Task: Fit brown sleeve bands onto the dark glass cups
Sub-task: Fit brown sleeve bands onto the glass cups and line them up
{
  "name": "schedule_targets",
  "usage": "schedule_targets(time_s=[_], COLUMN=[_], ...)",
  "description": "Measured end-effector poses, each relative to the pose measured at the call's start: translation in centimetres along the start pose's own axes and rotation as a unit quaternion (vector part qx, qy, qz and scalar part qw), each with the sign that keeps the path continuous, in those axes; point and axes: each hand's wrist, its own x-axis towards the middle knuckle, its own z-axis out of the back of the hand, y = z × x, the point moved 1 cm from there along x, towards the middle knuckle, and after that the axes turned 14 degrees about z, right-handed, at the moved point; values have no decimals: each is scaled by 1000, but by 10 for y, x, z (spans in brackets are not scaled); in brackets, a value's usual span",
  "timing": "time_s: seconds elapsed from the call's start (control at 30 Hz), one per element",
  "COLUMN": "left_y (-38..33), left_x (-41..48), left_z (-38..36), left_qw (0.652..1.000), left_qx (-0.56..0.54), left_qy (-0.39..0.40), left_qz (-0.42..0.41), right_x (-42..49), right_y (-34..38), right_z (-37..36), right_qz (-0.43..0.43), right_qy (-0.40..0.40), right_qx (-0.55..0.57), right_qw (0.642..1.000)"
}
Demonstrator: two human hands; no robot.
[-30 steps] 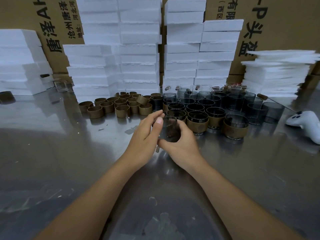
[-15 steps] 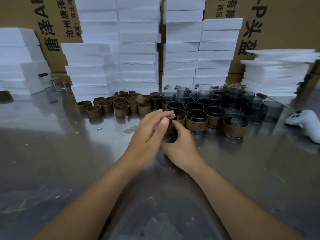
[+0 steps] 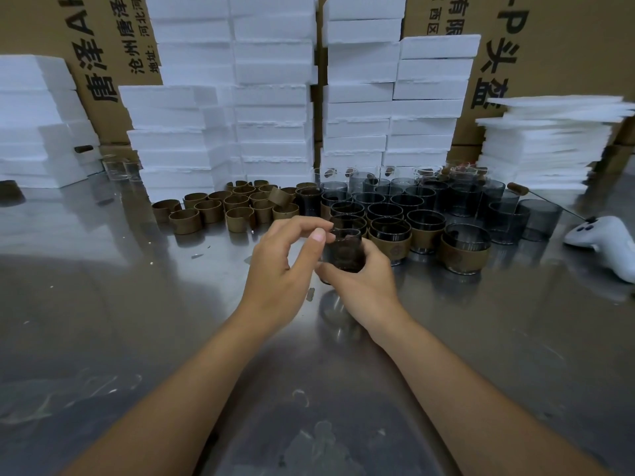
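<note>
Shiny steel table (image 3: 103, 304) backed by stacks of white foam blocks (image 3: 275, 97) and cardboard boxes (image 3: 567, 46), right hand (image 3: 364, 290) wrapped round a dark glass cup (image 3: 343, 252) just in front of the banded cups (image 3: 464, 255), left hand (image 3: 281, 269) pinching its rim, boxes printed 唐泽 sideways.
</note>
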Motion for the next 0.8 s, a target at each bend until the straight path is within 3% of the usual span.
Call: schedule_targets(time_s=[0.53,0.8], left_y=[8,14], left_x=[4,6], left_z=[2,-1], left_qw=[998,996], left_qx=[28,26], left_qy=[-48,27], left_qz=[30,85], right_x=[-1,-3], right_y=[3,5], right_z=[1,-2], right_qz=[14,29], right_qy=[9,62], right_qx=[1,3], right_qw=[1000,998])
